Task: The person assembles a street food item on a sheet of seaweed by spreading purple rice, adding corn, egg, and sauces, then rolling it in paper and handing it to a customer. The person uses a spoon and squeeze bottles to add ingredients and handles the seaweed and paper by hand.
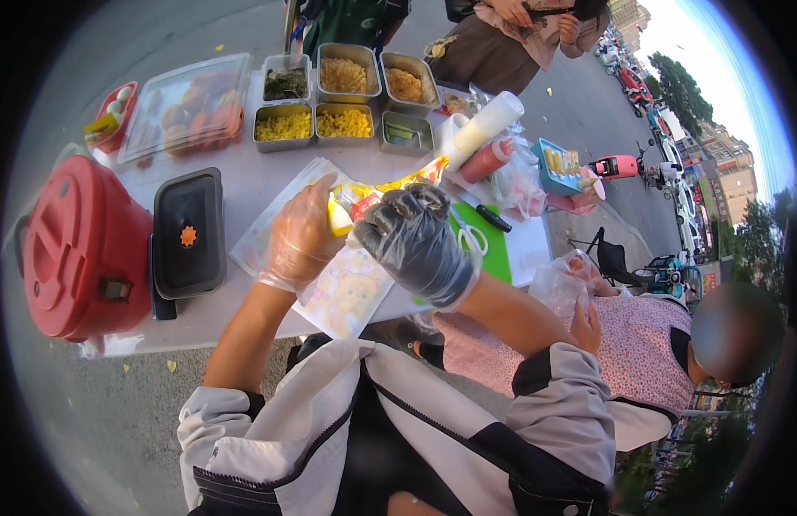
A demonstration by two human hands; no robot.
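Observation:
Above the table's near middle, both my hands hold a yellow and red plastic packet [361, 199], stretched between them. My left hand [302, 228], in a clear plastic glove, grips its left end. Closed on its right part is my right hand [416, 245], which wears a clear glove over a black one. The packet's contents cannot be made out. Under my hands lies a sheet of paper with a cartoon print [343, 297]. Right of my right hand, scissors [472, 238] with white handles and a black-handled knife [493, 218] lie at a green cutting board [496, 254].
Metal food containers [345, 110] stand along the far side beside a lidded clear box [188, 107]. At left are a red insulated tub [85, 249] and a black lidded box [189, 258]. Squeeze bottles [486, 129] stand at right. A person in pink [519, 340] is close on my right.

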